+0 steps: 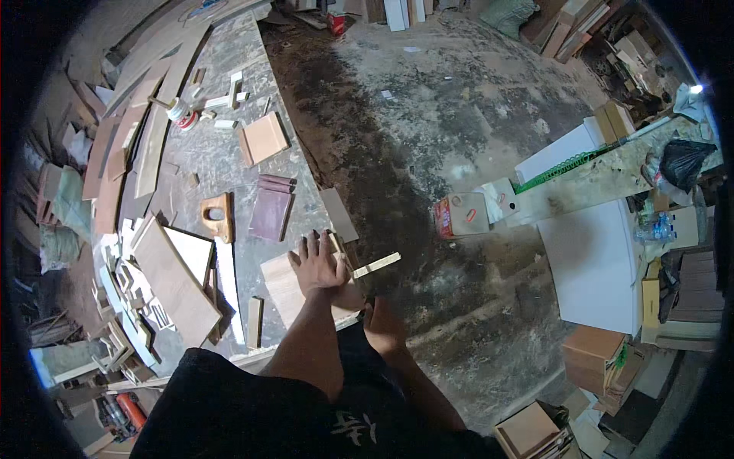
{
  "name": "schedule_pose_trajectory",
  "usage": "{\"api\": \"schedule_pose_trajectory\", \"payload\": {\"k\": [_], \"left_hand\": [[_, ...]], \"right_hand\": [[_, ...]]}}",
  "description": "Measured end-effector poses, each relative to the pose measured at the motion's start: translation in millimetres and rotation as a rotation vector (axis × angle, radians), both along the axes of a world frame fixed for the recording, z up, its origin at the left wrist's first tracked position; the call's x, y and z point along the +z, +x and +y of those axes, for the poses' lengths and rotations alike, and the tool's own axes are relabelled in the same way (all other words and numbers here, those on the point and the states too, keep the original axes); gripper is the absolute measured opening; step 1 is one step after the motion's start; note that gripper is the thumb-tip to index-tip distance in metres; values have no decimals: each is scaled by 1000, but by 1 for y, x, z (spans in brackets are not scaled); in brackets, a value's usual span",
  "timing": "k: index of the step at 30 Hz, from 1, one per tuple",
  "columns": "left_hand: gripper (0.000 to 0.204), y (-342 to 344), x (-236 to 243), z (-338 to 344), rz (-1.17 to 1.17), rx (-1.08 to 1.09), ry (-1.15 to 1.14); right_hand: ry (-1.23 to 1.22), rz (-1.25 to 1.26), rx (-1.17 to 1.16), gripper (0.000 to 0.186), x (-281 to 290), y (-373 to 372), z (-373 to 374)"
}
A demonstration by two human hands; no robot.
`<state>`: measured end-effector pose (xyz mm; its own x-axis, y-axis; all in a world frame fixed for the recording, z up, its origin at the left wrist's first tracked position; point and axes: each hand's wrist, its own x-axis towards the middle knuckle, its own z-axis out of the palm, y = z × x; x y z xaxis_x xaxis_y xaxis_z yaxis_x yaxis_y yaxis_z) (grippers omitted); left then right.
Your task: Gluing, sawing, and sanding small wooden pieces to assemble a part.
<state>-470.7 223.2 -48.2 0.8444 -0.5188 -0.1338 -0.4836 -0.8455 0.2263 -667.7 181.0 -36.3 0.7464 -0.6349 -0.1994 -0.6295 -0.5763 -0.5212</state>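
Observation:
My left hand (317,266) presses flat with spread fingers on a pale wooden board (281,289) at the table's right edge. By its fingertips and thumb lies a narrow wood piece. A light wood strip (378,265) juts out past the table edge, just right of this hand. Lower and nearer, my right hand (383,329) is closed beside the edge around something dark and thin; what it is I cannot make out. A handsaw (217,216) with a wooden handle lies left of the board. Beyond the board rests a dark reddish-brown panel piece (270,210).
The work table (229,180) carries a light wood panel (264,139), a glue pot (182,115) and a heap of offcuts (177,275). On the floor at right stand a box-like can (465,214) and white sheets (589,264). Wooden boxes (592,359) sit near right.

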Motion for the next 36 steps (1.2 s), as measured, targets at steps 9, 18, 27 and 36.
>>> {"api": "schedule_pose_trajectory", "payload": {"k": [9,18,27,36], "left_hand": [[79,2,2,5,40,8,29],[78,2,1,3,25,7,-20],[78,3,-8,11,15,21,-6],[77,-1,4,5,37,26,-9]], "right_hand": [[-431,-204,33,21,-17,-4,5],[-268,-67,89,20,-1,6,3],[-368,41,108,19,6,14,12],[-182,-204,0,21,-27,11,11]]}}
